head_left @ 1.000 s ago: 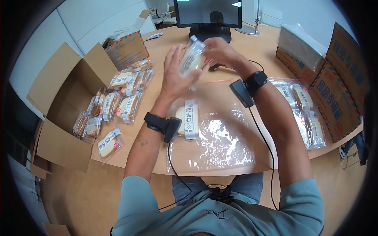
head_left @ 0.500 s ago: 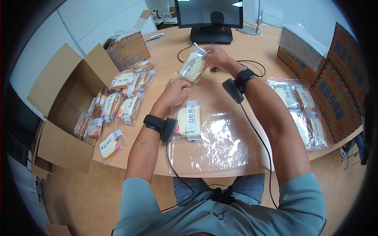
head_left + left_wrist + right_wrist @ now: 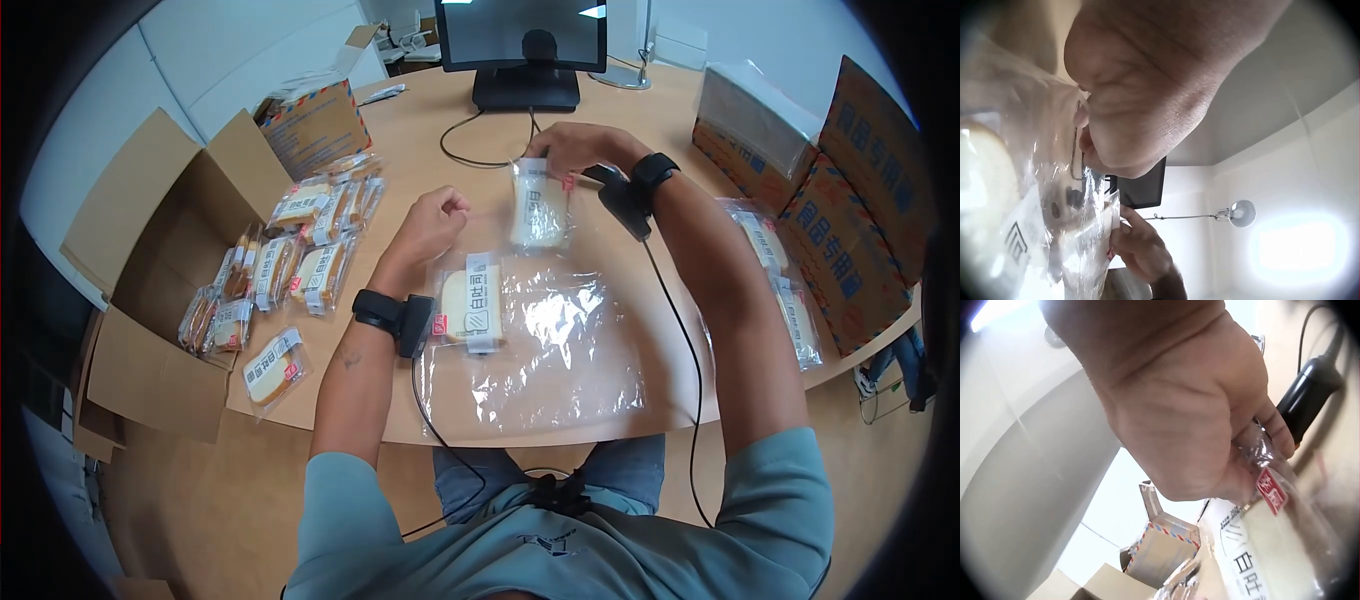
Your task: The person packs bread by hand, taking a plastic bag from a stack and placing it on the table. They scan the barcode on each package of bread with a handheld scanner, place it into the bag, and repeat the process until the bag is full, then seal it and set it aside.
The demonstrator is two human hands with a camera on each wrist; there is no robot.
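My left hand (image 3: pixel 432 225) has its fingers curled and pinches the upper left edge of a large clear bag (image 3: pixel 560 370); in the left wrist view the film rises to the fingers (image 3: pixel 1085 134). A packaged bread (image 3: pixel 470 305) lies at the bag's left side. Beyond the bag, my right hand (image 3: pixel 580 150) grips the top end of another bread pack (image 3: pixel 541 212), which hangs down toward the bag's upper edge. The right wrist view shows this pack (image 3: pixel 1279 544) under the fingers, its red label beside them.
Several bread packs (image 3: pixel 320 270) are piled at the left beside an open carton (image 3: pixel 150 240), with a single pack (image 3: pixel 273 370) nearer me. More packs (image 3: pixel 765 245) lie right, by printed cartons (image 3: pixel 850 250). A monitor (image 3: pixel 524 40) and a black cable (image 3: pixel 450 150) are at the back.
My right hand has moved right with the bread pack, which now hangs more upright. My left hand has drawn back from that pack, then moved slightly up and left, lifting the bag's edge.
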